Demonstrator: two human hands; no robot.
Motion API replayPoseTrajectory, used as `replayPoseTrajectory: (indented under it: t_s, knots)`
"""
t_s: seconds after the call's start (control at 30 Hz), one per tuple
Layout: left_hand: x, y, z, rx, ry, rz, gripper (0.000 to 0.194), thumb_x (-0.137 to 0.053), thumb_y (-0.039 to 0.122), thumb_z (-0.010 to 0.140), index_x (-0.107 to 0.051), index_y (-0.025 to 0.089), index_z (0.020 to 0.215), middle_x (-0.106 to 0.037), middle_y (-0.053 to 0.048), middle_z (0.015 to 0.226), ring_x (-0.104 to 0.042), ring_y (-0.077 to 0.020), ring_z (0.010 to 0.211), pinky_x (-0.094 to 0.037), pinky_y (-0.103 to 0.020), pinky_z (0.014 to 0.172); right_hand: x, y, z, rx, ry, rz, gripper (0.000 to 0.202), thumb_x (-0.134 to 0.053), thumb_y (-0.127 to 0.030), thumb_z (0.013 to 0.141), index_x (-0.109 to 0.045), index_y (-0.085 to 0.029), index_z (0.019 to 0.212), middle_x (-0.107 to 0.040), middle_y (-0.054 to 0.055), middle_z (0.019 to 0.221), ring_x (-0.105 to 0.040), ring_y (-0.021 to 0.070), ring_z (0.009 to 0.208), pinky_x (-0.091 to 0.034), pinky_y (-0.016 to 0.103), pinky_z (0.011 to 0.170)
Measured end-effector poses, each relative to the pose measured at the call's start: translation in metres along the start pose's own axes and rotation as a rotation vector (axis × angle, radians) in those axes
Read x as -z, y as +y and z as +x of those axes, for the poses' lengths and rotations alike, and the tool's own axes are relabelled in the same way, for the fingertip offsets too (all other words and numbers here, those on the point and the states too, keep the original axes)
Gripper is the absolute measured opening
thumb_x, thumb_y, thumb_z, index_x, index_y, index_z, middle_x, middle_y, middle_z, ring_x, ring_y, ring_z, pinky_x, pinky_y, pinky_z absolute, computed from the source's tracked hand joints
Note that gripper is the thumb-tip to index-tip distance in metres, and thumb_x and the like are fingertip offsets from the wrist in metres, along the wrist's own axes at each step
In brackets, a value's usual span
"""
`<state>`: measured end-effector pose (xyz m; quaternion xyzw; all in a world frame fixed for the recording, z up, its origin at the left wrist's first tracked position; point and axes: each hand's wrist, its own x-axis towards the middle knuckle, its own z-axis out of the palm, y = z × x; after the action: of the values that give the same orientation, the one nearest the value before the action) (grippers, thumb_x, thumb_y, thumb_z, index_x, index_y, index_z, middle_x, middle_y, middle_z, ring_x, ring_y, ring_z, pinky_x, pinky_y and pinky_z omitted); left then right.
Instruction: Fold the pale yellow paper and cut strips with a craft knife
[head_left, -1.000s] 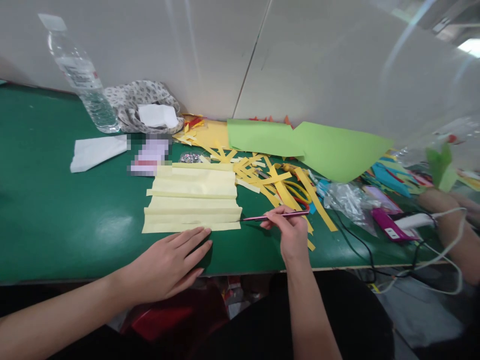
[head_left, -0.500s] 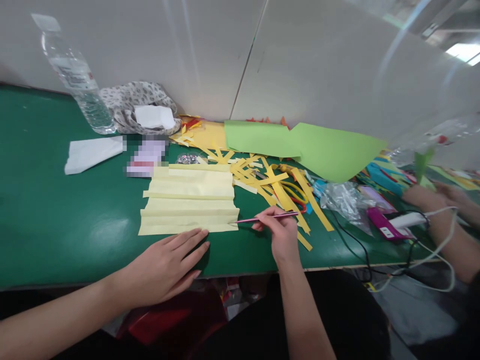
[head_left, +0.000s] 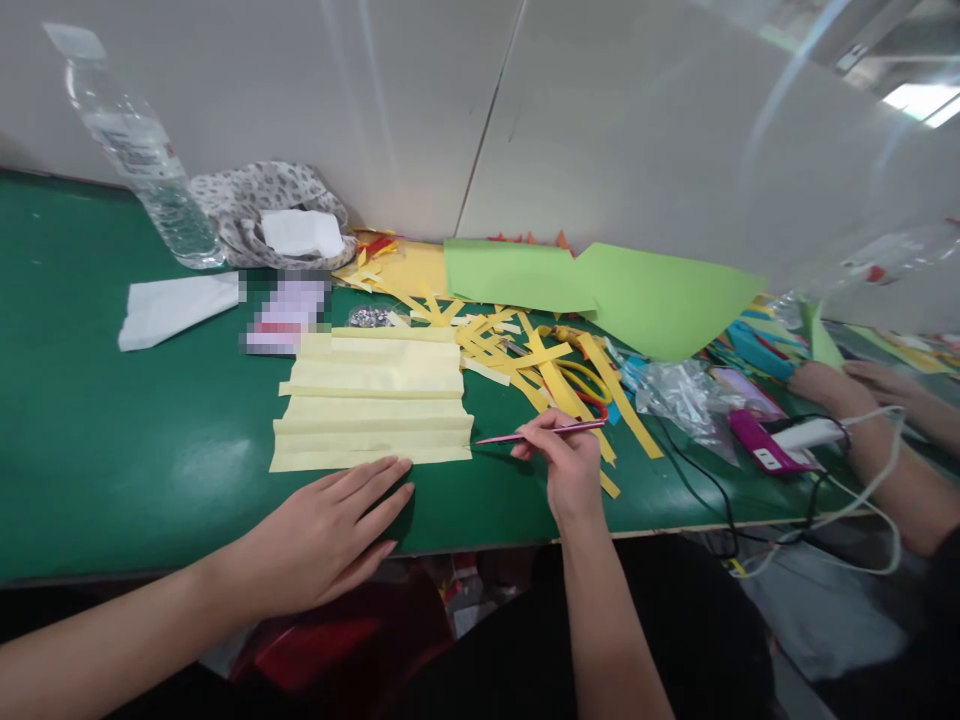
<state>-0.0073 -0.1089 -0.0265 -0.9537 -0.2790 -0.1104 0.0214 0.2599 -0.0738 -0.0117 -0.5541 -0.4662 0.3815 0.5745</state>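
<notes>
From my end of the feed, the pale yellow sheet [head_left: 379, 408] lies on the green surface [head_left: 187, 430], near and left of centre, with raised creases running left to right across it. I have the left hand [head_left: 330, 535] open, palm down, its fingertips at the sheet's near edge; how hard they press, I can't tell. The right hand [head_left: 574, 470] is closed round a slim pink stick [head_left: 499, 439], gripped like a pen. Its pointed tip is just beside the sheet's right edge, close to the near corner; I can't make out clear contact between them.

I read this as careful work along the nearest band, where a faint line shows. Any stroke there would call for a slight shift of the tip to the left, a light touch and a steady near edge.

Just right of the sheet, yellow strips [head_left: 551, 378] lie in a loose tangle around yellow and red handles [head_left: 589, 382]. Green sheets [head_left: 671, 300] lie on the far side, against the wall. Far left, a clear bottle [head_left: 142, 165] stands beside a spotted cloth [head_left: 292, 180]. At the right, a co-worker's hand [head_left: 825, 388] is near more paper.
</notes>
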Motion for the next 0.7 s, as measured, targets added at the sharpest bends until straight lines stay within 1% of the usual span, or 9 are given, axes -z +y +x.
replayPoseTrajectory:
  t_s: [0.17, 0.37, 0.53, 0.7]
  knots:
    - [0.0006, 0.0000, 0.0008, -0.008, 0.011, 0.007, 0.040, -0.040, 0.029, 0.091, -0.048, 0.013, 0.127, -0.044, -0.014, 0.138, -0.042, -0.0267, 0.126, -0.046, -0.038, 0.096, 0.0042, 0.0041, 0.0044, 0.016, 0.019, -0.031, 0.010, -0.063, -0.021, 0.063, -0.062, -0.017, 0.054, -0.059, -0.002, 0.044, -0.052, 0.0104, 0.042, -0.041, 0.021, 0.045]
    - [0.0001, -0.0004, 0.0000, -0.021, -0.008, 0.040, 0.041, -0.040, 0.030, 0.091, -0.047, 0.013, 0.128, -0.044, -0.014, 0.139, -0.041, -0.0265, 0.127, -0.046, -0.038, 0.096, 0.0023, 0.0008, 0.0030, 0.009, 0.049, 0.049, 0.010, -0.063, -0.020, 0.062, -0.061, -0.017, 0.053, -0.057, -0.003, 0.042, -0.052, 0.0098, 0.041, -0.040, 0.021, 0.045]
    - [-0.0013, -0.0001, 0.0000, -0.005, 0.007, 0.007, 0.042, -0.042, 0.031, 0.091, -0.047, 0.014, 0.129, -0.044, -0.013, 0.138, -0.042, -0.0263, 0.127, -0.045, -0.037, 0.097, 0.0001, 0.0001, 0.0021, -0.014, 0.029, 0.054, 0.010, -0.063, -0.020, 0.062, -0.060, -0.017, 0.052, -0.057, -0.003, 0.042, -0.051, 0.0092, 0.040, -0.040, 0.020, 0.044]
    - [-0.0014, 0.0003, 0.0011, -0.008, 0.031, 0.002, 0.042, -0.042, 0.029, 0.090, -0.047, 0.014, 0.129, -0.045, -0.013, 0.138, -0.043, -0.0261, 0.125, -0.045, -0.037, 0.097, 0.0036, 0.0037, 0.0055, -0.016, 0.031, 0.022, 0.011, -0.063, -0.021, 0.062, -0.060, -0.017, 0.052, -0.057, -0.003, 0.042, -0.052, 0.0099, 0.040, -0.040, 0.021, 0.045]
